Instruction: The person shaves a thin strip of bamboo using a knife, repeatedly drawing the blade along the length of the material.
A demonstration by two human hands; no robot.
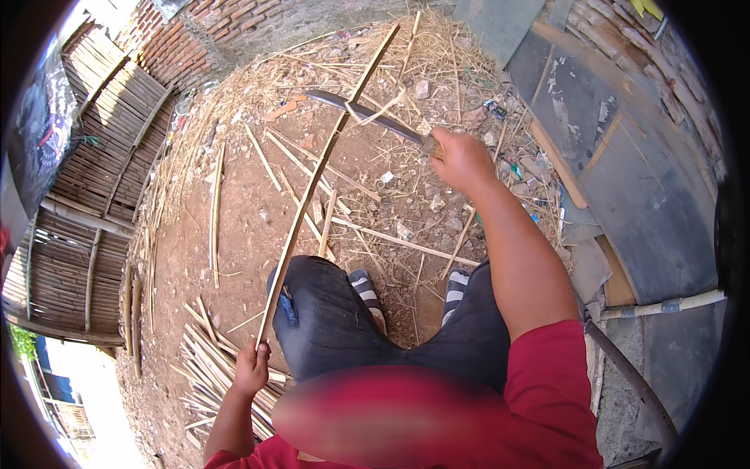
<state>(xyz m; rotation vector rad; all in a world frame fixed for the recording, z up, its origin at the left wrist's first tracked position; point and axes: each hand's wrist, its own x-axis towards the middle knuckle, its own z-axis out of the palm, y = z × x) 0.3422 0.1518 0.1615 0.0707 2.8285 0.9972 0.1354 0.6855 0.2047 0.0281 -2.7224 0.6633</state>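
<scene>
My left hand is closed round the near end of a long bamboo strip, which slants up and away past my left knee. In my right hand, closed on its handle, is a machete with a dark, curved blade. The blade crosses the strip near its far end, and a pale, thin shaving curls out beside the crossing. Whether the edge is sunk into the bamboo cannot be made out.
A heap of split bamboo strips lies by my left arm. Loose strips and straw litter the dirt ahead. Dark panels lean on the right; a bamboo slat wall stands left, a brick wall beyond.
</scene>
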